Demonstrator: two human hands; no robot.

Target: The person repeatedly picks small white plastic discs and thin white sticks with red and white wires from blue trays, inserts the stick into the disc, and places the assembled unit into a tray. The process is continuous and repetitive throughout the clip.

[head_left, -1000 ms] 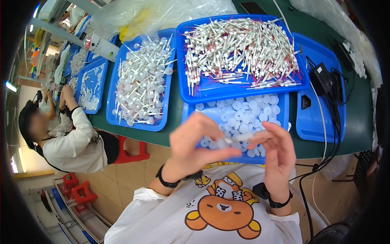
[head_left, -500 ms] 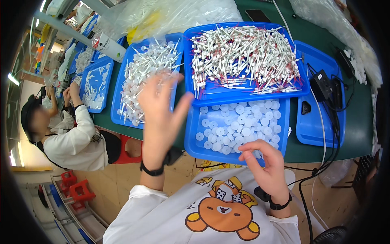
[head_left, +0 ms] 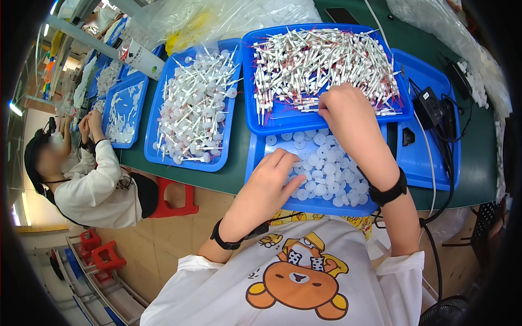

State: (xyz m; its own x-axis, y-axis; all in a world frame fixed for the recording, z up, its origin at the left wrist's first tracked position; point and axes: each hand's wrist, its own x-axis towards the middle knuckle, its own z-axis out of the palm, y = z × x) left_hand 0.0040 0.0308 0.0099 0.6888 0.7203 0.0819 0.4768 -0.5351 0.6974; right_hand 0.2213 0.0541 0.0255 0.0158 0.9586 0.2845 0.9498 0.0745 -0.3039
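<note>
My right hand [head_left: 350, 114] reaches into the upper blue tray [head_left: 261, 129], at the front of a heap of thin white sticks [head_left: 321, 62] with red thread-like strands. Its fingers are bent down and close together; whatever they pinch is hidden. Over the lower blue tray [head_left: 253, 157] is my left hand [head_left: 266, 182], thumb apart from the curved fingers, with nothing visible between them. Small translucent white discs [head_left: 331, 174], each with a centre hole, lie in that tray beside its fingertips.
Left of these, another blue tray [head_left: 186, 164] holds sticks joined to discs. A blue tray [head_left: 418, 174] at right carries a black adapter [head_left: 428, 108] and cables. A co-worker [head_left: 92, 187] sits at far left, near a white cup [head_left: 142, 58]. A phone [head_left: 341, 15] lies behind.
My left hand has moved from above the left tray down to the disc tray. My right hand has gone from the disc tray up and forward into the stick tray.
</note>
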